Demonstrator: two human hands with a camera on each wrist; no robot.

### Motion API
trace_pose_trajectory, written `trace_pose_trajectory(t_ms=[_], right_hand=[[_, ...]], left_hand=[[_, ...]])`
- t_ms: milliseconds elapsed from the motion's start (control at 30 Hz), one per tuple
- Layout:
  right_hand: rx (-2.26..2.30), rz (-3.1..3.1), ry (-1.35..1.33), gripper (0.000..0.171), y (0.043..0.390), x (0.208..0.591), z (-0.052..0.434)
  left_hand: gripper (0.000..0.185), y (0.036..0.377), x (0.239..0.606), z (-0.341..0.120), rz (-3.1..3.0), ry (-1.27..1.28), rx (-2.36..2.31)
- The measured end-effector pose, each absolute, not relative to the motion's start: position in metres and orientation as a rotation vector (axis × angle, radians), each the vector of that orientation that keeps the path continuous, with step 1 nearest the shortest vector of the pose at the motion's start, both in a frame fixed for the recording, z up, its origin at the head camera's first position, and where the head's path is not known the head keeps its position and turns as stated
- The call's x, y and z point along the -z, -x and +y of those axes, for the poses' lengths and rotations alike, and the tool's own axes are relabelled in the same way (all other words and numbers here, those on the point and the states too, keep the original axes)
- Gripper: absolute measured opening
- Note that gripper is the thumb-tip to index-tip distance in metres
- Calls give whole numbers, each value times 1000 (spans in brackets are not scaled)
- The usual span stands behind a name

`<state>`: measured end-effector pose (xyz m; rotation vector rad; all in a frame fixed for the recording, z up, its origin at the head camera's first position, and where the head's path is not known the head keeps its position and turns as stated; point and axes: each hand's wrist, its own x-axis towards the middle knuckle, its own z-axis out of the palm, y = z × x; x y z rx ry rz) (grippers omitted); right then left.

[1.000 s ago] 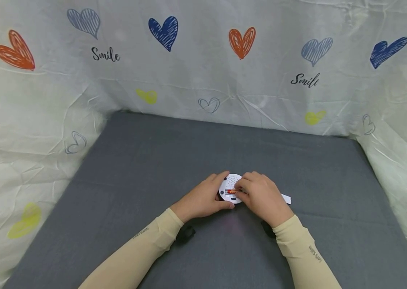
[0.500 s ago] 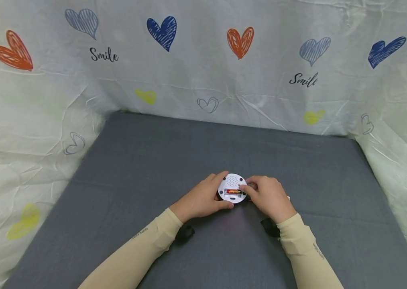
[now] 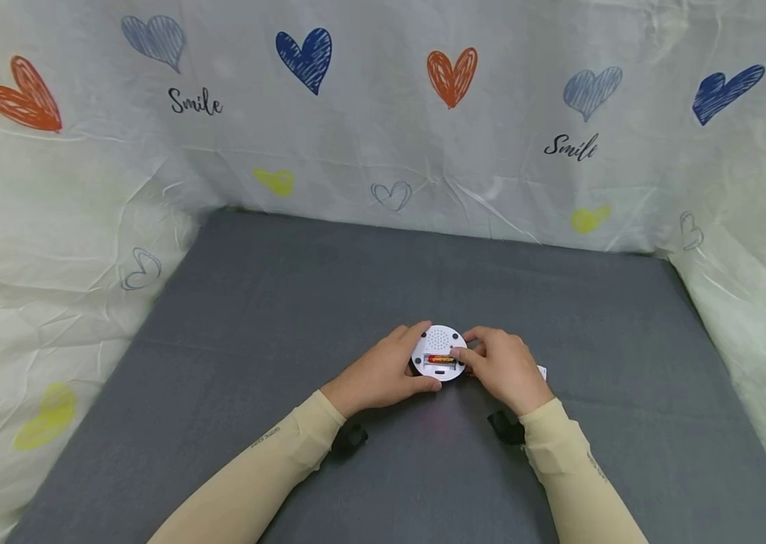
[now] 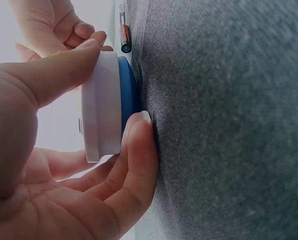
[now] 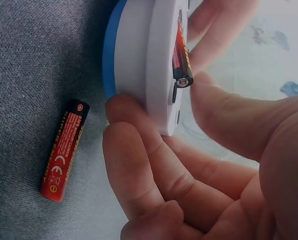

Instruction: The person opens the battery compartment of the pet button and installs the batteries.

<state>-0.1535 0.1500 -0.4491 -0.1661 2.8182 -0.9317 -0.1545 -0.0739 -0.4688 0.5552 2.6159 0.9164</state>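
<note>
- Behind and around the work, a pale sheet (image 3: 369,143) printed with hearts and the word "Smile" walls in a grey mat (image 3: 274,302).
- Near the mat's front edge sits a round white device (image 3: 439,353) with a blue underside, lying on the mat between both hands.
- On its left, the left hand (image 3: 383,374) grips the device's rim, thumb on the white top edge and a finger against the blue base.
- On its right, the right hand (image 3: 501,370) holds the rim with its fingers while the thumb presses the end of a red battery (image 5: 181,57) seated in the device's open slot.
- Just beside the device, a second red battery (image 5: 64,150) lies loose on the mat.
</note>
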Motion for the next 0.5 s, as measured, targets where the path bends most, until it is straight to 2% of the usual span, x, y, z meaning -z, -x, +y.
trace_pose_trajectory(t_ms=[500], right_hand=[[964, 2775, 149, 38, 154, 449, 148]], left_hand=[[96, 155, 472, -72, 2641, -541, -924]])
